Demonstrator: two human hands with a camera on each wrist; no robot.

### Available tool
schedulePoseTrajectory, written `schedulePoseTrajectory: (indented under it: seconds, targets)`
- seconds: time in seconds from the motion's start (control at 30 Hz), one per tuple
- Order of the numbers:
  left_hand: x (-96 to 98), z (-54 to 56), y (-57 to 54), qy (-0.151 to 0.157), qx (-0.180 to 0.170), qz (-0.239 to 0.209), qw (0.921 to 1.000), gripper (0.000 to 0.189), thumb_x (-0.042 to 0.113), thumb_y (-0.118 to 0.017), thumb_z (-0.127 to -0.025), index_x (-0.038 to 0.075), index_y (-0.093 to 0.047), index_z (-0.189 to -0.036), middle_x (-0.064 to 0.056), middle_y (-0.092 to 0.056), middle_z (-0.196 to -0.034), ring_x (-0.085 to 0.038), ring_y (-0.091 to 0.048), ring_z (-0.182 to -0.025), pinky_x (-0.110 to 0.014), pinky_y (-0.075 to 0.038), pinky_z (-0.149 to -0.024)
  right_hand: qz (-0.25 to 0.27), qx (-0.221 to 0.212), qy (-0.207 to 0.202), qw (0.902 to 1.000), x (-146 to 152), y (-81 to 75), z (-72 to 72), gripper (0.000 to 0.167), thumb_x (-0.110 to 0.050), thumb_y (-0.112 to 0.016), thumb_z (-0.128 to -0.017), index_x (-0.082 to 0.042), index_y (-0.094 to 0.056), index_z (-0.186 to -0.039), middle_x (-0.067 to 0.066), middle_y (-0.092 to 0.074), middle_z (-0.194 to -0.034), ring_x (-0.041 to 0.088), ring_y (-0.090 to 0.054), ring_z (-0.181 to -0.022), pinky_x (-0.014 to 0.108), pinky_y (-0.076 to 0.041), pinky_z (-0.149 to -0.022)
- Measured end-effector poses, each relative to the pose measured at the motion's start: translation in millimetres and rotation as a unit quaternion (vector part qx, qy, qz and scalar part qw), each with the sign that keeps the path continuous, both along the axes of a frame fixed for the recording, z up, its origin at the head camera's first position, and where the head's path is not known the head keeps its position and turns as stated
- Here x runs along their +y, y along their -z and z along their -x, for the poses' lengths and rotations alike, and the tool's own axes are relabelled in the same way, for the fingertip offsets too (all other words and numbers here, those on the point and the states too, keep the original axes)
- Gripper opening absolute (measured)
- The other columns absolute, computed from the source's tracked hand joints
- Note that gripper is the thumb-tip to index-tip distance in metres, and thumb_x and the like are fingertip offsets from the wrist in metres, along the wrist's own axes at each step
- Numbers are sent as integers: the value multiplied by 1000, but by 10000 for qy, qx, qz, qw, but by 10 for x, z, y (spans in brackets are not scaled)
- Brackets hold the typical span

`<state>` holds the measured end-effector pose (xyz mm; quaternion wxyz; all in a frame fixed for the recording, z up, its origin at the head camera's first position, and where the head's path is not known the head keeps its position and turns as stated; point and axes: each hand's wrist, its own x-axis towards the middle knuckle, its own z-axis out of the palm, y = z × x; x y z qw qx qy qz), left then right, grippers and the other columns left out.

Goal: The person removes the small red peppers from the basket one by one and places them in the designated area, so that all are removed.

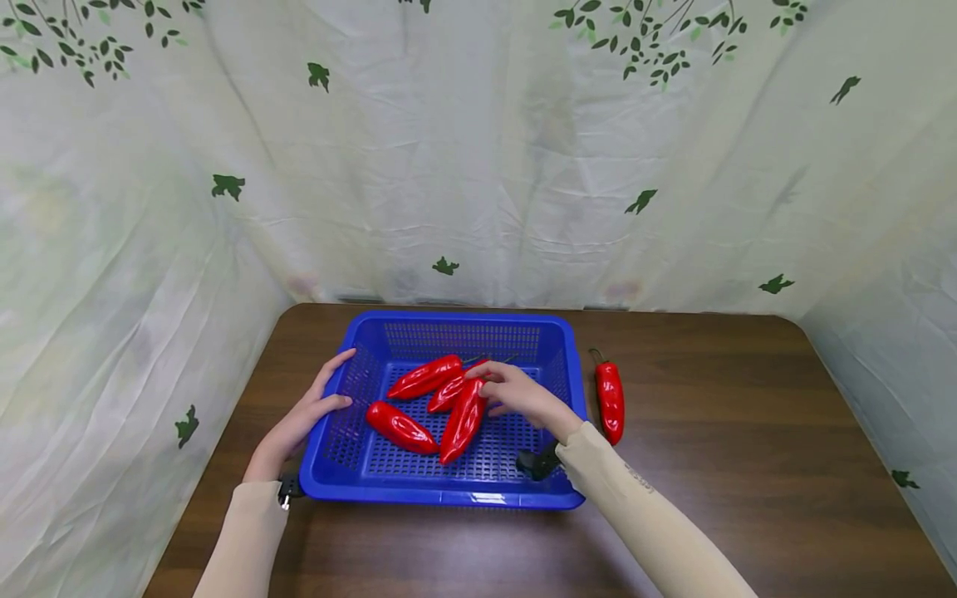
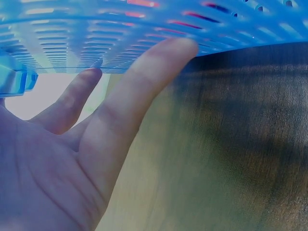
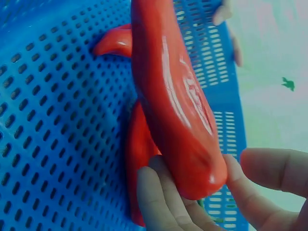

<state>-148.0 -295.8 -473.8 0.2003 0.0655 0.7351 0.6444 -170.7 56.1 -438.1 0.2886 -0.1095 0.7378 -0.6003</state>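
Note:
In the head view a blue plastic basket (image 1: 419, 496) with perforated walls stands on the table. My right hand (image 1: 523, 392) reaches over its right side and holds one glossy red pepper (image 1: 462, 425) by the stem end. The right wrist view shows the fingers on both sides of that end, with the pepper's body slanting away over another red pepper (image 3: 139, 159). At the basket's left side, my left hand (image 1: 302, 415) touches the rim with thumb and fingers spread; its palm (image 2: 38, 178) faces the left wrist camera. More red peppers (image 1: 402, 428) lie on the basket floor.
One red pepper (image 1: 610, 403) with a curled green stem lies on the brown wooden table (image 1: 733, 440), just right of the basket. A pale curtain (image 1: 478, 166) with green leaf prints hangs behind and along both sides.

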Motion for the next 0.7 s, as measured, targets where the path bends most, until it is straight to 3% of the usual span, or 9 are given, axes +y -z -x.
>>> schedulePoseTrajectory:
  seconds: [0.23,0.7]
  targets:
    - [0,-4,-9,-10,0,13,10000,67,13,-45,-97,34,-11,-152,-21,-1,-153,-57,-28,-125,-57,-48,-83,352,136,213,9991,96,-60,13,33,-5,-47,-96,0,-52,-128,20,-54,-120,28,-61,-99,52,-48,-88]
    - [17,-6,-12,1,66,-62,10000,68,11,-44,-97,33,-11,-152,-22,-1,-153,-56,-26,-127,-57,-47,-85,800,480,624,9937,317,-214,-8,33,-7,-53,-94,-7,-52,-126,13,-52,-127,26,-57,-104,45,-50,-85]
